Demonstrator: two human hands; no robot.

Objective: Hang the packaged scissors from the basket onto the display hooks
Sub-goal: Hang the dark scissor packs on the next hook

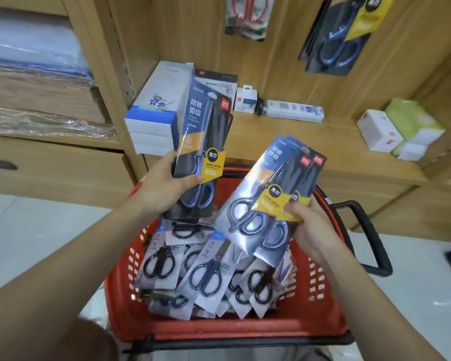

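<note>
A red plastic basket stands on the floor below me, filled with several packaged scissors with black handles. My left hand grips a stack of dark blue scissor packs, held upright above the basket's far rim. My right hand pinches two overlapping blue packs by their lower right edge, tilted to the right. On the wooden back panel, a pack of blue-handled scissors hangs at the upper right and a pack of red-handled scissors hangs at the top centre. The hooks themselves are hidden behind the packs.
A wooden shelf below the hanging packs carries white and blue boxes at the left, small boxes at the back, and white and green boxes at the right. The basket's black handle sticks out to the right.
</note>
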